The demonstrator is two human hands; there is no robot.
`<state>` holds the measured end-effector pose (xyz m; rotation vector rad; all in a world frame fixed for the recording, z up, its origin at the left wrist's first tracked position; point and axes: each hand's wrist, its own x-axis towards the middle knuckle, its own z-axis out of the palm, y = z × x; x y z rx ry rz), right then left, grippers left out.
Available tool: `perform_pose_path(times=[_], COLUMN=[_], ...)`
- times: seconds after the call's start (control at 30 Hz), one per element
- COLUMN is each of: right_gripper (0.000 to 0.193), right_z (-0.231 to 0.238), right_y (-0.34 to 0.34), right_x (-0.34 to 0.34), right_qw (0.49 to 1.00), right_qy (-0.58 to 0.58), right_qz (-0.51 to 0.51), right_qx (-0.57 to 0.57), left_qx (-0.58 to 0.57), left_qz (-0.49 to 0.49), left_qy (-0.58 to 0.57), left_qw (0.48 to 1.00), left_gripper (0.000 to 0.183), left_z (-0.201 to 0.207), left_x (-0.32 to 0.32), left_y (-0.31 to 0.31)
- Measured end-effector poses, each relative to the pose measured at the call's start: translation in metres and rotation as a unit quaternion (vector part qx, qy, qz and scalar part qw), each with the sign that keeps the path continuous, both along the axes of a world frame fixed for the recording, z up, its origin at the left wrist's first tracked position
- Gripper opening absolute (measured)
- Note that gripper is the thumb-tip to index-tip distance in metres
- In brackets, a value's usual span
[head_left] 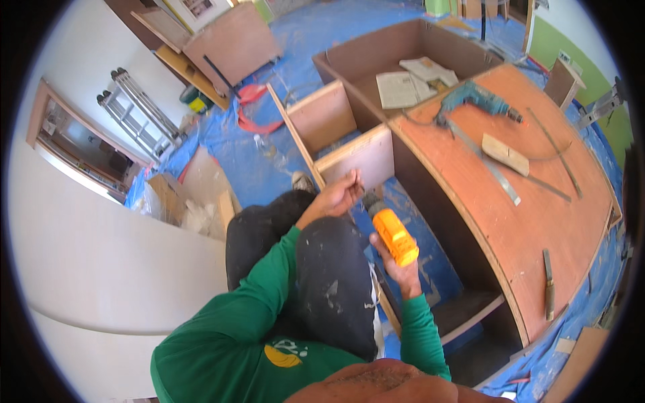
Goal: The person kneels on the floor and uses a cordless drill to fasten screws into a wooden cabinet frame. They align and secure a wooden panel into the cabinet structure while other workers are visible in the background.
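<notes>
My right hand (402, 270) is wrapped round the handle of a yellow cordless drill (395, 235). The drill's dark chuck points away from me toward my left hand (341, 194). The fingers of that left hand are pinched together just beyond the chuck, by a pale wooden partition (363, 161). What they hold, if anything, is too small to make out. Both hands are over the open side of a large brown cabinet (430, 201) that lies on the floor, with my bent knees beside it.
On the cabinet's curved reddish panel (463, 174) lie a teal corded drill (480, 101), a wood piece (505, 154), metal strips and a wooden-handled chisel (549, 285). Papers (403, 90) rest in the far box. A folded ladder (138, 111) leans left; blue sheeting (235, 174) covers the floor.
</notes>
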<state>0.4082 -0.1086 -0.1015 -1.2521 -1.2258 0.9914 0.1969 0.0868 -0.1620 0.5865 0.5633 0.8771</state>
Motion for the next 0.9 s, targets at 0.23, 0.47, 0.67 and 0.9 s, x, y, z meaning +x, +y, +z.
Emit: perform_pose_path(times=[0.23,0.47,0.67,0.9], right_gripper=[0.037,0.037,0.035,0.037], right_z=[-0.003,0.003,-0.003,-0.008], right_y=[-0.003,0.000,0.003,0.002], right_x=[-0.001,-0.005,-0.006,-0.008], right_qw=[0.996,0.998,0.999,0.998], right_qy=[-0.048,-0.034,-0.039,-0.066], right_qz=[0.020,0.017,0.002,0.002], right_qx=[-0.070,-0.045,-0.031,0.003], left_qx=[-0.078,-0.052,-0.070,-0.049], left_qz=[0.065,0.005,-0.034,-0.042], left_qy=[-0.021,-0.045,-0.065,-0.085], left_qw=[0.995,0.998,0.995,0.994], left_gripper=[0.022,0.020,0.021,0.021], left_z=[0.003,0.007,0.011,0.012], left_x=[0.004,0.006,0.012,0.012], left_y=[-0.004,-0.009,-0.014,-0.021])
